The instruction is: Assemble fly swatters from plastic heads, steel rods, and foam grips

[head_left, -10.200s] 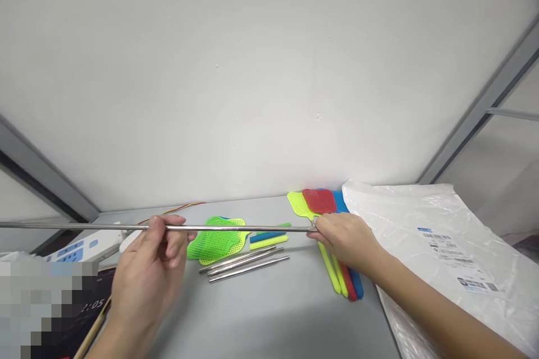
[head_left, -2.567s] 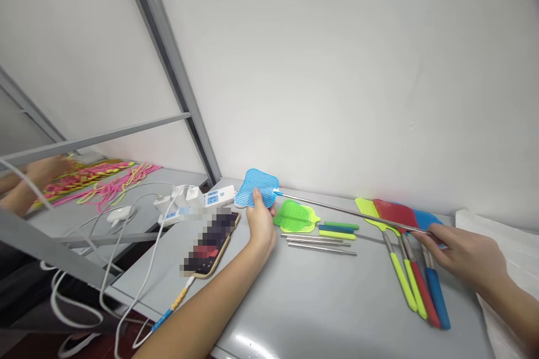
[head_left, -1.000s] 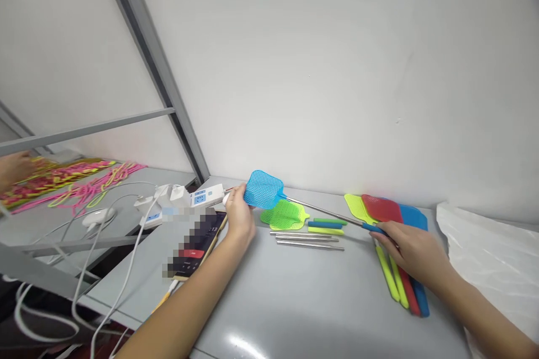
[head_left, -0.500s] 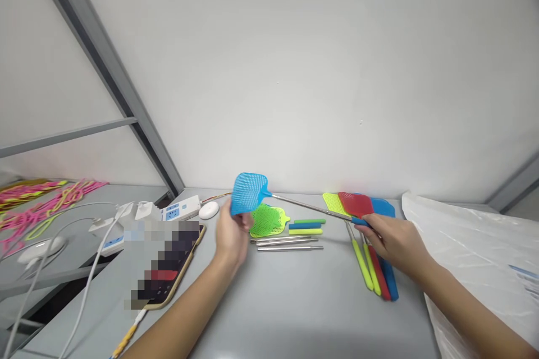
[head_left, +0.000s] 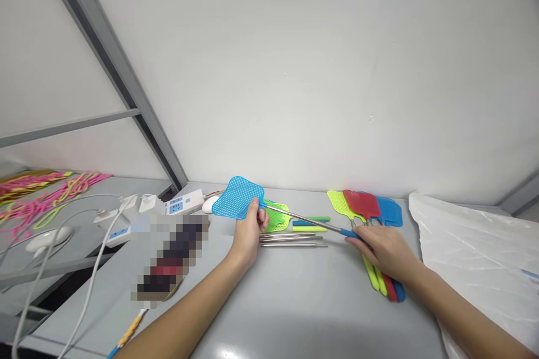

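Note:
A blue fly swatter (head_left: 238, 198) with a long metal rod is held across the table between both hands. My left hand (head_left: 248, 233) is closed at the neck, where the mesh head meets the rod. The fingers of my right hand (head_left: 381, 247) wrap round its blue grip (head_left: 348, 233). Behind and below the rod lie green mesh heads (head_left: 278, 217), loose coloured grips (head_left: 310, 229) and several bare metal rods (head_left: 292, 245). Whole swatters in yellow, red (head_left: 361, 203) and blue (head_left: 389, 212) are stacked at the right, their grips partly hidden by my right hand.
At the left, a pixelated phone (head_left: 172, 258) lies near a white power strip (head_left: 185, 202), plugged chargers and cables (head_left: 95, 275). Pink and yellow cords (head_left: 54, 196) are farther left. A white plastic sheet (head_left: 471, 258) covers the right side. A white wall stands behind the table.
My left hand has shifted from the edge of the blue mesh head to its neck. The head has turned, showing its mesh flatter and reaching farther left. My right hand keeps its hold.

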{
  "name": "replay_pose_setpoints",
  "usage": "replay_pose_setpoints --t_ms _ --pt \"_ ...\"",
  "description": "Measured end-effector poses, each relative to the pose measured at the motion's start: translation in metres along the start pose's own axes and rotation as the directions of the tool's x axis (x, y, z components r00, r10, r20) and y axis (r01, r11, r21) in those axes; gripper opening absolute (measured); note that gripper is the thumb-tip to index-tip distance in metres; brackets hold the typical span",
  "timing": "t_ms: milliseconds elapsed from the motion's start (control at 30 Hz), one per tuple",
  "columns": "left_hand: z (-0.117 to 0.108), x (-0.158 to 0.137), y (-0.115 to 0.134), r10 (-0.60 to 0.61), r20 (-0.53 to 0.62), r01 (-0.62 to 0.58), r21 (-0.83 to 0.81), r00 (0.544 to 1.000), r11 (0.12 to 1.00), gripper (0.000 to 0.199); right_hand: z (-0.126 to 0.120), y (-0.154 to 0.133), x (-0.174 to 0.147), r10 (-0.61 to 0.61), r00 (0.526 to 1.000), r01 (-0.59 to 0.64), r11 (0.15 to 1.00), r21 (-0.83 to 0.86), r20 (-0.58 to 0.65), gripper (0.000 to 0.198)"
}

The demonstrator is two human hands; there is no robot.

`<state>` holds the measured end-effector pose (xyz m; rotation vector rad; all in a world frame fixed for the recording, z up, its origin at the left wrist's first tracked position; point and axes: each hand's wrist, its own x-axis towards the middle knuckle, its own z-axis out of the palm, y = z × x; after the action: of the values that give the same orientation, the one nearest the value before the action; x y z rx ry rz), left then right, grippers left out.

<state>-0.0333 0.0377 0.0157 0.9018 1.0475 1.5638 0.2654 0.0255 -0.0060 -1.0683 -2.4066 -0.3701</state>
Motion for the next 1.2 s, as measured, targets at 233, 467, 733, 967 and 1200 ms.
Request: replay_pose_setpoints --t_ms 233,467,733,967,1200 --pt "-0.006 0.012 0.019 0.159 -0.142 -0.181 -0.159 0.977 0.970 0.034 0.000 -0.002 0.001 0.005 1.000 -0.005 0.999 0.038 -0.012 0.027" --pt "0.015 -0.019 -0.013 0.001 0.012 -0.001 -0.055 1.000 0.998 0.049 -0.004 -0.031 0.010 -0.071 0.989 0.074 0.997 0.015 -0.126 0.030" --pt "0.019 -0.027 -0.016 -0.096 0.256 0.086 0.051 0.962 0.995 0.050 -0.003 -0.040 0.013 0.040 0.999 -0.039 0.998 0.041 -0.008 0.032" --pt "0.015 -0.021 -0.011 -0.053 0.155 0.054 0.001 0.986 0.999 0.046 -0.005 -0.041 0.014 0.032 0.992 -0.038 0.998 0.046 0.123 0.033" --pt "0.002 0.003 0.011 -0.015 -0.166 -0.026 -0.242 0.986 0.970 0.041 -0.005 -0.027 0.008 0.052 0.988 -0.052 0.999 -0.006 0.142 0.032"
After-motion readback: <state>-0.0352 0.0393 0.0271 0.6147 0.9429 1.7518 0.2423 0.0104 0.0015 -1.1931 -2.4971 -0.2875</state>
